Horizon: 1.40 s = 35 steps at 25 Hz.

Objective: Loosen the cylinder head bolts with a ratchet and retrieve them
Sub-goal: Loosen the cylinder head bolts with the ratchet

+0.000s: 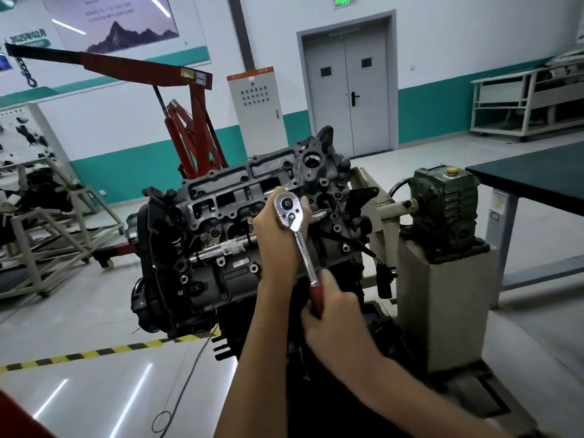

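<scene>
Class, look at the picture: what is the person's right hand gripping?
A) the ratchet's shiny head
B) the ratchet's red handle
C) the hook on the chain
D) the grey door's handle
B: the right hand curls round the red handle of the ratchet, while the left hand holds its head.

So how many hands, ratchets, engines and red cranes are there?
Hands: 2, the left hand and the right hand
Ratchet: 1
Engine: 1
Red crane: 1
Total: 5
</scene>
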Each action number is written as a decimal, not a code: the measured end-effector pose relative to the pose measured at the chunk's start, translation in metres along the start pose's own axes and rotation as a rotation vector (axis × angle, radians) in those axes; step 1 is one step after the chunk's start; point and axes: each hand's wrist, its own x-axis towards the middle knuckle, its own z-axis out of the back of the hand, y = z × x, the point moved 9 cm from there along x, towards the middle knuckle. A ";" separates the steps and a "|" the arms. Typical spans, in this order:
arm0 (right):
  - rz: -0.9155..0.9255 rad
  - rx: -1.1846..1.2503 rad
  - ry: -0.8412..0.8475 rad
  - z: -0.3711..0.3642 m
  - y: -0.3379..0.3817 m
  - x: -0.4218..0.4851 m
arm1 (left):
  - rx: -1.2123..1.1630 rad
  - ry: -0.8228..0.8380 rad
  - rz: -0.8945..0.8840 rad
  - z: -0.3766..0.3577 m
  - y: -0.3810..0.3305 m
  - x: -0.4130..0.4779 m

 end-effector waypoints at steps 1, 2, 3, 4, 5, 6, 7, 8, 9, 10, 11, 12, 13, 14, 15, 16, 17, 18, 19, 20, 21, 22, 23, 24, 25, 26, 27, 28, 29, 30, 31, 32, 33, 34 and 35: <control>-0.007 0.054 0.006 -0.014 0.004 -0.004 | -0.036 -0.011 0.031 0.002 0.004 0.000; 0.013 0.062 0.024 -0.017 0.007 -0.005 | -0.065 -0.020 0.086 0.003 0.010 0.000; 0.045 0.019 0.043 -0.009 0.007 -0.002 | -0.069 -0.027 0.140 0.005 0.016 0.000; 0.090 -0.066 0.074 0.007 0.006 0.004 | -0.046 -0.026 0.152 0.006 0.016 0.001; 0.147 -0.184 0.120 0.025 0.006 0.015 | -0.018 0.004 0.123 0.004 0.012 0.003; 0.220 -0.326 0.168 0.046 0.007 0.028 | -0.005 0.048 0.095 0.002 0.009 0.005; 0.290 -0.479 0.208 0.066 0.012 0.043 | -0.008 0.086 0.078 -0.001 0.006 0.007; 0.356 -0.621 0.225 0.083 0.019 0.057 | -0.016 0.111 0.071 -0.002 0.005 0.008; 0.412 -0.733 0.219 0.095 0.025 0.068 | -0.022 0.119 0.070 -0.001 0.005 0.009; 0.439 -0.769 0.210 0.099 0.028 0.074 | -0.024 0.119 0.073 0.001 0.005 0.008; 0.423 -0.736 0.194 0.098 0.027 0.071 | -0.017 0.113 0.068 0.002 0.004 0.007; 0.386 -0.647 0.155 0.091 0.023 0.062 | -0.005 0.105 0.049 0.002 0.001 0.004; 0.315 -0.530 0.097 0.080 0.016 0.048 | 0.005 0.094 0.026 0.001 -0.002 0.000; 0.222 -0.403 0.050 0.064 0.008 0.032 | 0.009 0.075 0.013 0.000 -0.004 -0.003; 0.129 -0.260 0.013 0.044 0.002 0.017 | 0.001 0.051 0.013 -0.001 -0.005 -0.005; 0.054 -0.127 -0.006 0.025 0.000 0.006 | -0.018 0.035 0.023 -0.002 -0.005 -0.005; 0.014 -0.023 -0.013 0.009 0.001 0.001 | -0.033 0.024 0.034 -0.003 -0.004 -0.004; 0.011 0.027 -0.008 -0.001 0.004 -0.002 | -0.040 0.012 0.042 -0.002 -0.004 -0.003; 0.027 0.015 0.006 -0.002 0.006 -0.001 | -0.043 0.000 0.060 -0.001 -0.001 -0.001; 0.056 -0.040 0.029 0.007 0.006 0.003 | -0.051 -0.011 0.094 0.000 0.003 0.002; 0.104 -0.122 0.070 0.021 0.005 0.010 | -0.073 -0.012 0.139 0.001 0.006 0.003; 0.158 -0.214 0.134 0.038 0.006 0.020 | -0.083 0.008 0.168 0.000 0.009 0.004; 0.212 -0.323 0.206 0.057 0.008 0.033 | -0.075 0.047 0.159 -0.002 0.007 0.005; 0.259 -0.456 0.264 0.075 0.010 0.048 | -0.050 0.098 0.124 -0.004 0.002 0.005; 0.310 -0.598 0.286 0.090 0.014 0.063 | -0.034 0.139 0.093 -0.006 -0.001 0.005; 0.361 -0.719 0.275 0.100 0.020 0.075 | -0.032 0.162 0.081 -0.005 -0.003 0.006; 0.391 -0.765 0.257 0.103 0.022 0.079 | -0.036 0.164 0.084 -0.003 -0.003 0.006; 0.378 -0.724 0.242 0.100 0.020 0.077 | -0.035 0.154 0.085 -0.002 -0.002 0.006; 0.340 -0.619 0.213 0.092 0.014 0.067 | -0.026 0.138 0.081 -0.001 -0.002 0.004; 0.278 -0.498 0.153 0.080 0.007 0.052 | -0.011 0.122 0.074 -0.002 -0.003 0.001; 0.203 -0.387 0.076 0.065 0.001 0.036 | -0.001 0.098 0.070 -0.003 -0.004 -0.001; 0.130 -0.273 0.012 0.047 -0.003 0.021 | -0.001 0.069 0.073 -0.003 -0.004 -0.004; 0.070 -0.149 -0.028 0.029 -0.003 0.010 | -0.011 0.042 0.074 -0.003 -0.004 -0.005; 0.032 -0.037 -0.043 0.011 -0.001 0.003 | -0.026 0.023 0.070 -0.002 -0.004 -0.005; 0.023 0.038 -0.041 -0.002 0.004 0.000 | -0.037 0.011 0.063 -0.001 -0.003 -0.004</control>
